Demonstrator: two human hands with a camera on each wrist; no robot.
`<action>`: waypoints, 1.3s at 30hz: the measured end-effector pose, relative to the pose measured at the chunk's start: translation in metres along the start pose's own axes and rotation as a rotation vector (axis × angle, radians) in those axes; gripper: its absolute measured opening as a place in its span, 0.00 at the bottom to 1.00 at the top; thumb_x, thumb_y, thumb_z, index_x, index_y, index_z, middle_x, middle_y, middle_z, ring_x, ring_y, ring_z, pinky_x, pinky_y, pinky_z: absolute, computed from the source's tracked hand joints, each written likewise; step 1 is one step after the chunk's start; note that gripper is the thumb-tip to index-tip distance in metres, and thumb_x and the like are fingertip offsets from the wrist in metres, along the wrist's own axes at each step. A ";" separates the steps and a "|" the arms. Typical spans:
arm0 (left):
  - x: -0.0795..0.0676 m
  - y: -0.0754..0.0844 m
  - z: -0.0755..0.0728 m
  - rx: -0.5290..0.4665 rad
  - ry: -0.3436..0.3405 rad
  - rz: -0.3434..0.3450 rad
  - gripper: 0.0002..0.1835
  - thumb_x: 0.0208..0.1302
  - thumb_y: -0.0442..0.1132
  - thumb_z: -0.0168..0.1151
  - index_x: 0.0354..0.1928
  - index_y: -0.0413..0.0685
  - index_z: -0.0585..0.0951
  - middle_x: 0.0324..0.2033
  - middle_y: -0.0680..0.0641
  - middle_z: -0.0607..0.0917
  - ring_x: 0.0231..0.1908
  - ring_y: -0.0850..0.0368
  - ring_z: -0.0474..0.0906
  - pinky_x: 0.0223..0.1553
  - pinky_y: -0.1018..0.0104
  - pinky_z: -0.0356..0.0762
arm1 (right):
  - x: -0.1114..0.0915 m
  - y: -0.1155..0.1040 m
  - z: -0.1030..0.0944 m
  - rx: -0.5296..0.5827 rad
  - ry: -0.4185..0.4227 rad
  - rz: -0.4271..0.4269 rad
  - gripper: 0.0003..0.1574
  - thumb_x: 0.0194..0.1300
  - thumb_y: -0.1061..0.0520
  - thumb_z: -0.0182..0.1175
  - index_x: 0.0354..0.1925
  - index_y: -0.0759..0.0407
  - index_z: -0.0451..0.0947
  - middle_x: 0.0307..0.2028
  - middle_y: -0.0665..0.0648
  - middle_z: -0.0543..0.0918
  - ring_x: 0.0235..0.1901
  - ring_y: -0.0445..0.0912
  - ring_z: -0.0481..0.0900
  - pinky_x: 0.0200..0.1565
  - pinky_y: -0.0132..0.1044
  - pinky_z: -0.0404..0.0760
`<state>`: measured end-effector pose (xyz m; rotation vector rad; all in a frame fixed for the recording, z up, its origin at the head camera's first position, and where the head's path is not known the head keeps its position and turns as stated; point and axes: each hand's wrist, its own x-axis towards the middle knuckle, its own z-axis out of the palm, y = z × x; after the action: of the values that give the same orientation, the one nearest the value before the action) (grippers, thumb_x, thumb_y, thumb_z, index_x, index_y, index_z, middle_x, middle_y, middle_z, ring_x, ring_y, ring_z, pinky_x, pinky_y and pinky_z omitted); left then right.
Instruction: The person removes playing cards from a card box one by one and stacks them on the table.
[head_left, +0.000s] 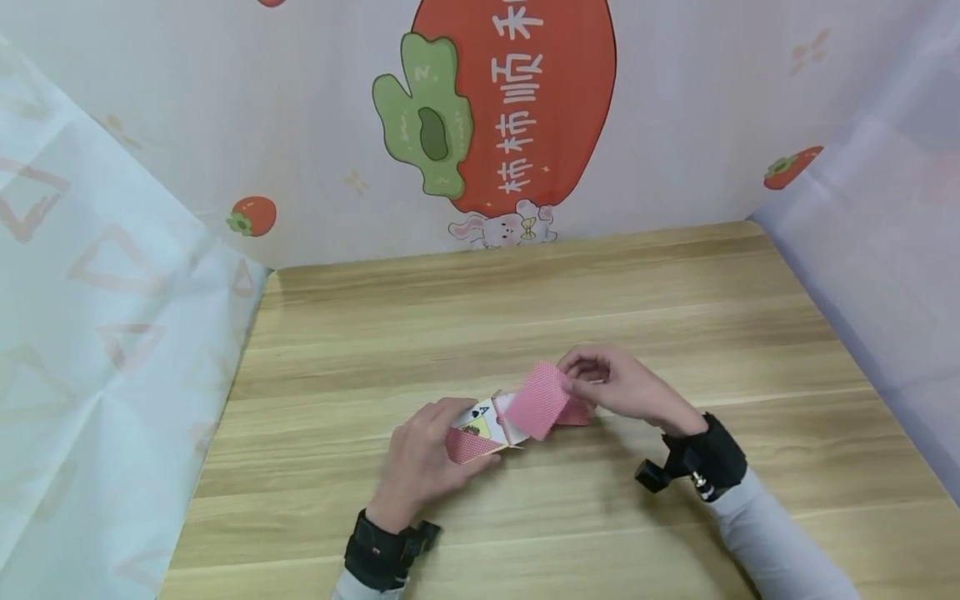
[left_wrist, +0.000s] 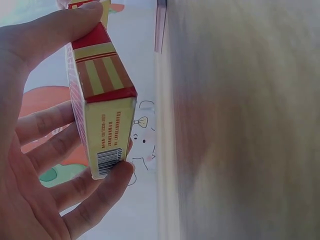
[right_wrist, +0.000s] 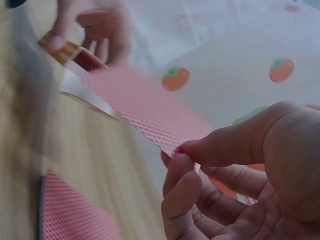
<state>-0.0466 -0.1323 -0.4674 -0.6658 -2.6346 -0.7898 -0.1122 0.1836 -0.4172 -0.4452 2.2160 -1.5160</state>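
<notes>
My left hand (head_left: 423,457) holds a playing card box (head_left: 472,447) just above the table, tilted, its open end toward my right hand. The ace of spades and a pink checked pattern show on its face. In the left wrist view the box (left_wrist: 109,75) shows red and yellow striping and a barcode end, with thumb and fingers gripping opposite edges. My right hand (head_left: 618,385) pinches a pink-backed playing card (head_left: 537,402) between thumb and fingers, beside the box opening. In the right wrist view the far end of this card (right_wrist: 150,107) overlaps the opening and is blurred.
More pink-backed cards (right_wrist: 75,212) lie on the wooden table (head_left: 360,333), partly hidden under the held card in the head view. A printed cloth (head_left: 322,125) with persimmon drawings stands behind the far edge, with pale cloths (head_left: 97,375) at both sides.
</notes>
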 end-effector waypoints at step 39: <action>-0.001 0.000 0.006 -0.024 -0.036 0.017 0.40 0.41 0.63 0.82 0.55 0.51 0.83 0.47 0.54 0.88 0.42 0.61 0.85 0.36 0.63 0.84 | 0.031 0.055 0.010 -0.423 0.333 -0.088 0.05 0.63 0.61 0.70 0.39 0.61 0.88 0.33 0.54 0.82 0.29 0.44 0.76 0.30 0.34 0.75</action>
<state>-0.0467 -0.1289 -0.4730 -0.7139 -2.6521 -0.8129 -0.1356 0.1798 -0.4770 -0.4446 2.8301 -1.2269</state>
